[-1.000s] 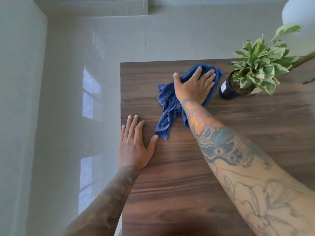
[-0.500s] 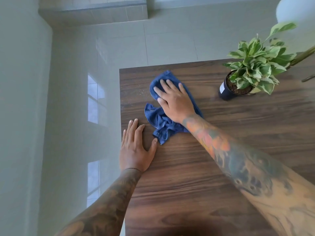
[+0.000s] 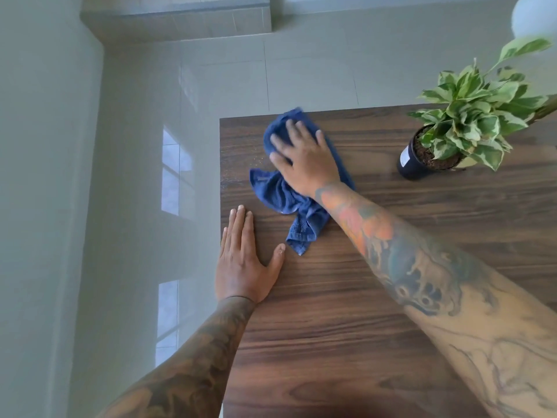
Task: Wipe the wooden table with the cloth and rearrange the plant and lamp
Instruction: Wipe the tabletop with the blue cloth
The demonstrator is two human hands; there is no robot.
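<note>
Item: soft, limp blue cloth, likely bunching unless pressed mid-fold, lying under flat-fingered right hand; left hand resting spread on worktop.

bare wood runs wide across the bench between the blue cloth and the potted plant — open passage there. the plant's leaves overhang the far right corner, with the lamp's white globe above them.

Table: dark wood grain, matt. Cloth: blue terry, rough. Floor: glossy tile. Plant pot: dark, smooth.
</note>
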